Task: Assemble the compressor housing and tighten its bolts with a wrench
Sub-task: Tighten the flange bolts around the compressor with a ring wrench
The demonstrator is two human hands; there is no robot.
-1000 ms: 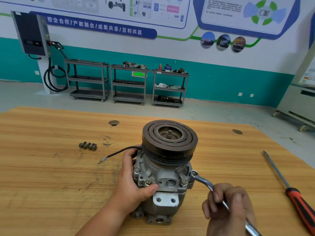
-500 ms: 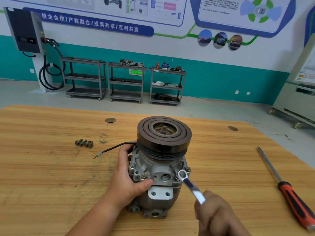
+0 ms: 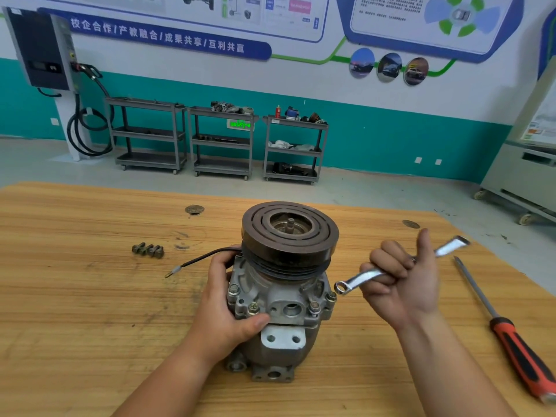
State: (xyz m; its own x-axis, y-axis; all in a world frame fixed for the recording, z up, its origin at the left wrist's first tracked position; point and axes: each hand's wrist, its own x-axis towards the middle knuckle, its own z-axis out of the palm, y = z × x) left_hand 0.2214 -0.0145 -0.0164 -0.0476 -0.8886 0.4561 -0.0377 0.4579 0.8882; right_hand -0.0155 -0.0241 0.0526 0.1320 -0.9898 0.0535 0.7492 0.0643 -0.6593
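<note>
Right hand (image 3: 403, 284): fingers curled round the mid-shank of the wrench (image 3: 361, 278), thumb raised. It is held off the table, just right of the compressor (image 3: 285, 299).
Wrench: the ring end points at the compressor and sits just beside its rightmost flange bolt. It appears not to be seated on the bolt head. The other end projects up and away to the right.
Left hand (image 3: 228, 314): grips the left side of the compressor, with the thumb laid across the front flange and the fingers wrapped round the far left side. It braces the unit upright.
Compressor: stands on the table (image 3: 75, 296) with the pulley (image 3: 290, 233) uppermost and the mounting lug facing the person.
Flange bolts (image 3: 253, 308): four heads are visible round the front of the compressor, all inserted. The far side is hidden.
Wire (image 3: 204, 258): a black lead runs out from the left of the compressor and its tip lies on the table.
Loose bolts (image 3: 148, 250): a small cluster lies well to the left of the compressor, not yet fitted.
Screwdriver (image 3: 517, 347): lies well to the right of the compressor, untouched.
Status, done: the housing halves appear mated and the visible bolts started.
Status, remaining: the wrench must be seated and each bolt tightened. How tight any bolt is cannot be told. Judging by the loose cluster, further bolts probably await fitting.
</note>
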